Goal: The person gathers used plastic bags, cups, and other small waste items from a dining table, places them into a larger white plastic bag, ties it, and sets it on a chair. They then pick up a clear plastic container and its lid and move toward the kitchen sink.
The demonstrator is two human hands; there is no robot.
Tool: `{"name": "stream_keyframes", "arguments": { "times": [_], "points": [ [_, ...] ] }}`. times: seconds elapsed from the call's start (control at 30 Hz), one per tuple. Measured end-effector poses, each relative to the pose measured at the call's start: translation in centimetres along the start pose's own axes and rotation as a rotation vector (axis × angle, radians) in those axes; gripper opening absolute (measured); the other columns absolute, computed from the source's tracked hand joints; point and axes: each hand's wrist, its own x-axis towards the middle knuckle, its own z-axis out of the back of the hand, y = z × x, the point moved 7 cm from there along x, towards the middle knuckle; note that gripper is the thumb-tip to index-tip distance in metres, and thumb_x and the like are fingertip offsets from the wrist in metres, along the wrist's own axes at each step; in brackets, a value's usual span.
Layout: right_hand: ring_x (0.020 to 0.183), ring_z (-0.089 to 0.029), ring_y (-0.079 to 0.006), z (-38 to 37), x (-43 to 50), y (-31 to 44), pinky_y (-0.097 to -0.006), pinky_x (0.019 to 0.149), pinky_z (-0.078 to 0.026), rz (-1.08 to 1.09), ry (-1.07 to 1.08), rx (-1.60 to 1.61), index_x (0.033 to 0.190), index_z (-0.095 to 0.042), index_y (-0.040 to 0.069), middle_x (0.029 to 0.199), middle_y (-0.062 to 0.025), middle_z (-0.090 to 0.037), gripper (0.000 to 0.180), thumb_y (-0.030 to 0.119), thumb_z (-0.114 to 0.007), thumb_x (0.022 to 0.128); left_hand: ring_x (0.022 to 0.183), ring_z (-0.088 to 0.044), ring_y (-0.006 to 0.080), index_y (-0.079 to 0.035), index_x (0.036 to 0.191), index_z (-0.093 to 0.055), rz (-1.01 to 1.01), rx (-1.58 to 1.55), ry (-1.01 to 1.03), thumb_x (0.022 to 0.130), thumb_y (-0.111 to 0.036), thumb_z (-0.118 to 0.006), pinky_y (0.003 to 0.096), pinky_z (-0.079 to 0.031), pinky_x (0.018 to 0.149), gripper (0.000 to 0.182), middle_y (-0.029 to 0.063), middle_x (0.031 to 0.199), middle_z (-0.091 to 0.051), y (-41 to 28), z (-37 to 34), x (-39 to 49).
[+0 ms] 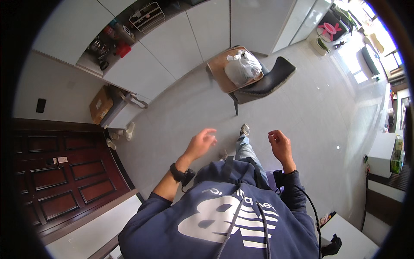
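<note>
My left hand point(201, 143) is raised in front of me over the tiled floor, fingers loosely bent and somewhat blurred, holding nothing. To its right, my right hand point(279, 144) hangs in the air with curled fingers apart and nothing seen in them. Each wrist wears a black strapped device. Ahead of both hands stands a dark chair point(275, 81) with a wooden tray or board point(219, 69) on its seat. A tied white plastic bag point(243, 68) lies on that board. Neither hand touches the chair or the bag.
White cabinets point(168, 42) line the far side, with an open niche of kitchen things. A cardboard box point(102, 105) and white shoes point(129, 131) are near a dark red wooden door point(64, 174) at left. At lower right is a white table point(349, 231).
</note>
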Motion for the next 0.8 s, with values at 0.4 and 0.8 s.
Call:
{"name": "stream_keyframes", "arguments": {
  "times": [0.4, 0.8],
  "points": [
    [0.079, -0.075, -0.0287, -2.1, 25.7, 6.0, -0.0384, 0.073, -0.058, 0.260, 0.251, 0.091, 0.104, -0.073, 0.008, 0.086, -0.0139, -0.075, 0.013, 0.018, -0.073, 0.095, 0.095, -0.073, 0.0150, -0.002, 0.138, -0.059, -0.009, 0.002, -0.255, 0.110, -0.014, -0.055, 0.0314, -0.059, 0.087, 0.031, 0.0089, 0.105, -0.075, -6.3, 5.7, 12.0],
    [0.082, -0.076, -0.0251, -7.7, 34.5, 15.3, -0.0381, 0.076, -0.060, 0.422, 0.343, 0.035, 0.110, -0.076, 0.008, 0.092, -0.0137, -0.078, 0.021, 0.024, -0.070, 0.098, 0.096, -0.073, 0.0180, 0.001, 0.136, -0.059, -0.090, -0.090, -0.257, 0.109, -0.013, -0.057, 0.0325, -0.060, 0.089, 0.030, 0.0133, 0.107, -0.074, -7.2, 13.2, 18.5]
  ]
}}
